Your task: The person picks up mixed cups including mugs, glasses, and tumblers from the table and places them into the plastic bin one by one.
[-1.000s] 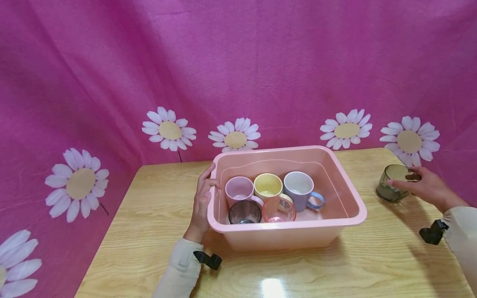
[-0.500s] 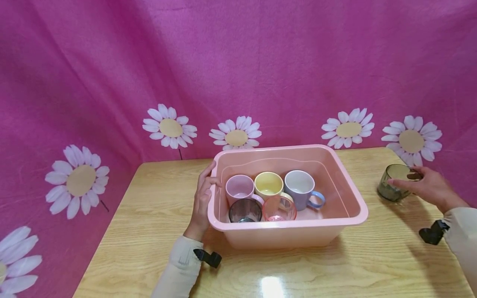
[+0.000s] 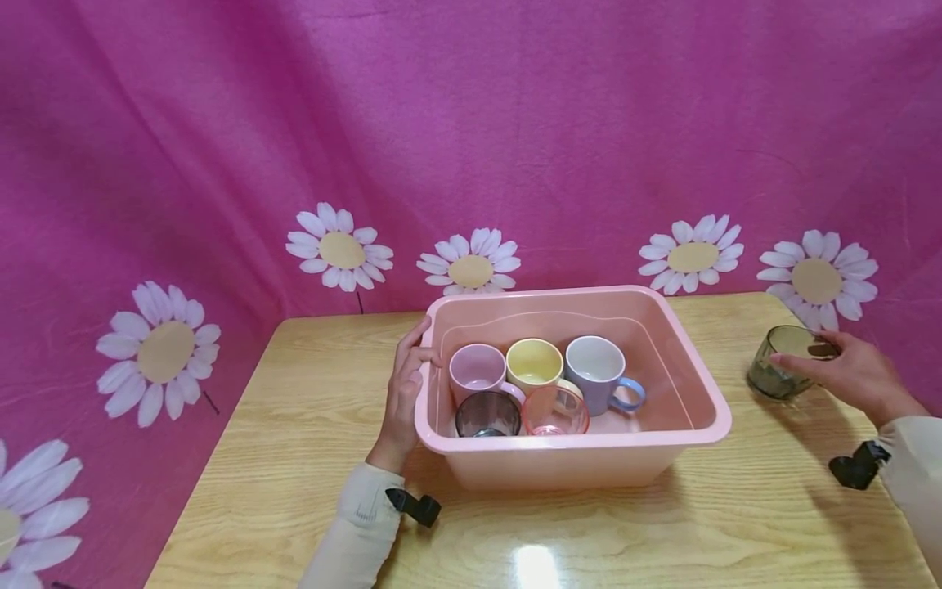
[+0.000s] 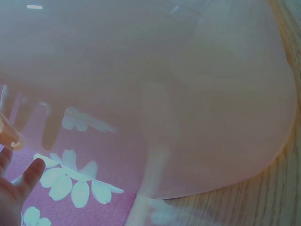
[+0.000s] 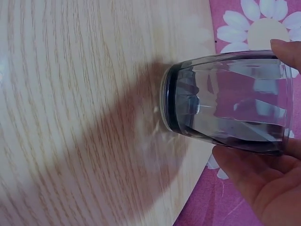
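My left hand (image 3: 401, 397) holds the left rim of a pink plastic tub (image 3: 717, 413), fingers hooked over the edge. In the left wrist view the tub wall (image 4: 197, 108) fills most of the picture. Upright inside the tub are a lilac mug (image 3: 471, 380), a yellow mug (image 3: 531, 368) and a pale purple mug (image 3: 589, 391) with a blue handle. A dark glass (image 3: 486, 419) and a clear pink glass (image 3: 553, 419) stand in front of them. At the table's right, my right hand (image 3: 857, 372) pinches a smoky olive faceted glass (image 5: 230, 101) near its rim, base right at the table.
The wooden table (image 3: 309, 483) runs under the tub, its right edge close to the glass. Behind and left hangs a magenta cloth (image 3: 574, 139) with white daisies. A black wrist mount (image 3: 414, 507) sits on each sleeve.
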Demonstrator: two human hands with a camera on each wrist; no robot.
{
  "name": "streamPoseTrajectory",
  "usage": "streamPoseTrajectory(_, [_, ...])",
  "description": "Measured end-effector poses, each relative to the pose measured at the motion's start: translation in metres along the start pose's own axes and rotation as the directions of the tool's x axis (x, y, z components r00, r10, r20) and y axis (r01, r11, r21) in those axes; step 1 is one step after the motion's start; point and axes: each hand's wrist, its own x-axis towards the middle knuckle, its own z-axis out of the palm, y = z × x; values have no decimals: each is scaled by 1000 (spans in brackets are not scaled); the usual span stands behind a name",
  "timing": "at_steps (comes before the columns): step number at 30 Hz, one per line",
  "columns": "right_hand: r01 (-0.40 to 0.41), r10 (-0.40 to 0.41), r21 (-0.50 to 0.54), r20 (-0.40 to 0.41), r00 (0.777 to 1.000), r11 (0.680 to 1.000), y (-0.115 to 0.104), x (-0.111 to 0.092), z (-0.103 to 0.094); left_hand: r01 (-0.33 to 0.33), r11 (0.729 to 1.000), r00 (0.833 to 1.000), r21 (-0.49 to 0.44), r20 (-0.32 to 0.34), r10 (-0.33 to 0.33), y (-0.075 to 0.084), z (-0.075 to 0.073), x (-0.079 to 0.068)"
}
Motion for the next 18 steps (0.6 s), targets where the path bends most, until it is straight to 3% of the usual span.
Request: streamPoseTrajectory(18, [22,-23,-23,-64,998,1000,-19,-9,-7,-8,1000,1000,0,-1,8,-2,1,0])
